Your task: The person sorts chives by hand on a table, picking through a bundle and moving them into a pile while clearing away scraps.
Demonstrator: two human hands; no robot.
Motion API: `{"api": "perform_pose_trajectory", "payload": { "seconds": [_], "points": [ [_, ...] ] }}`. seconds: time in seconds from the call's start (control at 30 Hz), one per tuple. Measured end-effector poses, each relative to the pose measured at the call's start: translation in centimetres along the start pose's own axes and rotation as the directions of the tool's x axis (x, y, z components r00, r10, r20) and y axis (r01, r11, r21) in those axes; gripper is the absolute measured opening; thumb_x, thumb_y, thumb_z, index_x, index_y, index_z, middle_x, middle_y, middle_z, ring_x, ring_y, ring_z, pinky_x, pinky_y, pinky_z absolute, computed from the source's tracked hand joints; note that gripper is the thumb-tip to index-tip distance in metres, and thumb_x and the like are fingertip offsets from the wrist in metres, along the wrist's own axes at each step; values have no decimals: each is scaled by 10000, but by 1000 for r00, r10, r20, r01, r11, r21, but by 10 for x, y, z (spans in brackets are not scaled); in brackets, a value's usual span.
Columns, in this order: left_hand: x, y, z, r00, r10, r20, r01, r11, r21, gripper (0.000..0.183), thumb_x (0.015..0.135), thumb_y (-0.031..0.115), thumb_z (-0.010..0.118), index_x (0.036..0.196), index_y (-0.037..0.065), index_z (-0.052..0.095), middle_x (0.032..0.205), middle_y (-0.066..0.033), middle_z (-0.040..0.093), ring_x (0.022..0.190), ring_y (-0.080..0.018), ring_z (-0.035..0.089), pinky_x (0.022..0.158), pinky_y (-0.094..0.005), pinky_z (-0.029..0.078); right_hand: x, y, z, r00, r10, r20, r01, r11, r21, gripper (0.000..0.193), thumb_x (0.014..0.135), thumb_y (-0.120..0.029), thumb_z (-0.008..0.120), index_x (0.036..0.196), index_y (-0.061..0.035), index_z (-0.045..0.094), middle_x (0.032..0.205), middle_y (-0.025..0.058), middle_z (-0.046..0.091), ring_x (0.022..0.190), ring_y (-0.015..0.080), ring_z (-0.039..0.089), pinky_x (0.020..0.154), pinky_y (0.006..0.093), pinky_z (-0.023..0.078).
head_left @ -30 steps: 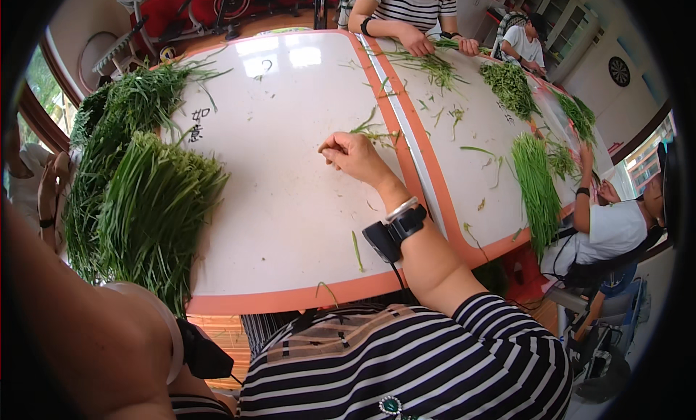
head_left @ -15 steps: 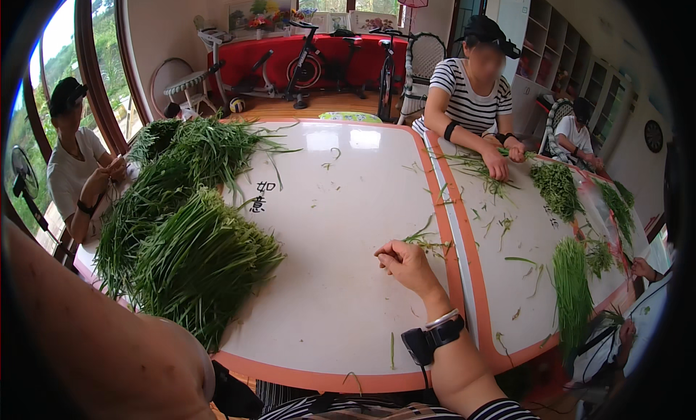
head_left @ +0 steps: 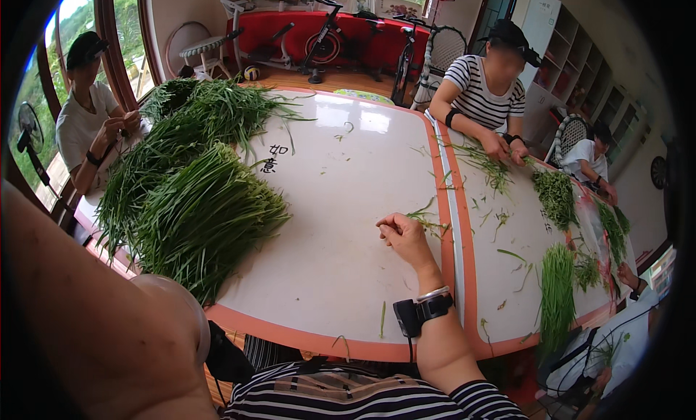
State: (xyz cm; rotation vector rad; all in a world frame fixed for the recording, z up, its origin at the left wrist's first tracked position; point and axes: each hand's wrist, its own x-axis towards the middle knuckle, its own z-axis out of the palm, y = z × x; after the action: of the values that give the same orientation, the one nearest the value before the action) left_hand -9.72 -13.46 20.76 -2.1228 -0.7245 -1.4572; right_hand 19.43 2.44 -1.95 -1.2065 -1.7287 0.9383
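My right hand [head_left: 406,236] rests on the white table [head_left: 341,275], fingers curled in and closed, with nothing visible in them. A few loose green scraps [head_left: 429,218] lie just beyond its knuckles. My left arm [head_left: 109,318] is raised close to the camera and fills the lower left; its hand is out of view. Beyond that arm, a big heap of long, thin, chive-like green stalks [head_left: 210,210] covers the table's left side, its cut ends turned toward the middle. One short stem [head_left: 383,320] lies near the front edge.
Across the table joint, a person in a striped shirt [head_left: 486,93] handles stalks. Another person [head_left: 87,115] works at the left. Green bundles [head_left: 557,293] and a pile of short pieces [head_left: 554,195] lie at the right, near more people. Exercise bikes [head_left: 324,39] stand behind.
The view has tilted slightly, shifting the whole scene. My right hand keeps its curled shape at about the same spot on the table. My left arm stays raised.
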Motion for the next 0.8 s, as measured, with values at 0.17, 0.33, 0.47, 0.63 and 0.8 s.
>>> {"api": "perform_pose_trajectory", "payload": {
  "seconds": [0.17,0.33,0.47,0.63,0.8],
  "points": [
    [7,1,-19,1000,3,1,-3,1000,28,655,886,487,666,1308,8,520,1263,-172,562,1208,-338,534,1061,-469,409,0,-5,-1,1000,-16,-2,16,1000,-11,80,914,-63,623,934,-4,673,730,22,665,636,69,614,565,216,494],
    [15,6,-29,1000,16,15,-16,999,35,657,886,486,668,1303,1,520,1254,-175,563,1202,-341,536,1060,-470,410,3,-3,-3,1000,10,-28,-10,1000,1,78,910,-70,629,915,-4,672,714,20,659,608,70,593,557,221,487],
    [22,21,-30,999,14,32,-15,999,47,659,885,486,669,1299,-4,519,1248,-178,564,1198,-343,538,1059,-471,411,5,-3,2,1000,-4,-22,5,999,44,63,895,-68,646,895,-9,669,707,23,656,604,75,593,558,225,490],
    [-14,31,42,981,-97,169,130,971,-199,566,829,403,760,1199,14,579,1161,-145,585,1110,-329,559,962,-448,462,-2,11,-7,996,-41,-78,48,995,87,65,886,-66,645,893,-7,671,729,34,668,652,91,643,581,236,519],
    [-108,19,113,733,-403,549,555,820,-139,426,730,36,776,1123,31,611,1065,-152,595,961,-355,596,812,-407,492,2,-13,6,996,4,-92,7,993,117,87,859,-64,612,844,1,667,712,58,671,621,130,655,571,257,522]
  ]
}}
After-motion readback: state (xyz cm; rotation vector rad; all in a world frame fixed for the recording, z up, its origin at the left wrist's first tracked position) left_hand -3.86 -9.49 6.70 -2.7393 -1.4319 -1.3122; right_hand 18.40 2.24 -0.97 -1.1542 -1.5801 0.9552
